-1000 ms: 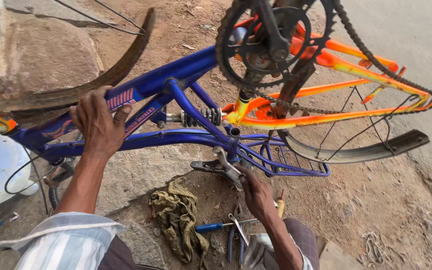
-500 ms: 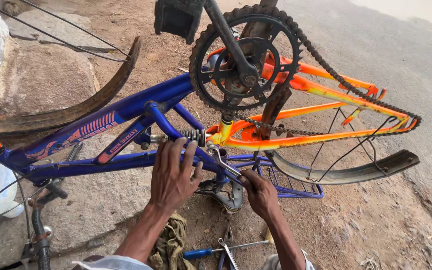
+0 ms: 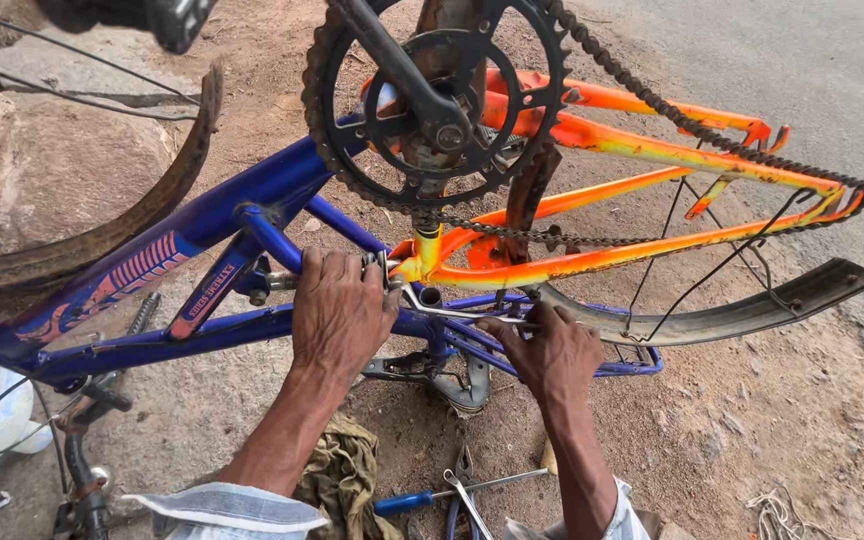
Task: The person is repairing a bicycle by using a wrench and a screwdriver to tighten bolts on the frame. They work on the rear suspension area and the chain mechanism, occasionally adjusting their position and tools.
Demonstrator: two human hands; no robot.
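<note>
Fingers of the left hand (image 3: 340, 312) wrap the blue frame (image 3: 202, 225) near the shock spring, steadying it. Right hand (image 3: 552, 350) closes on a spanner (image 3: 452, 309) at the joint below the chainring (image 3: 437, 100). Screwdriver (image 3: 432, 495) lies beside the rag (image 3: 344, 470).

Rag (image 3: 347, 470) and screwdriver (image 3: 442, 495) beneath bicycle frame (image 3: 252, 200)
</note>
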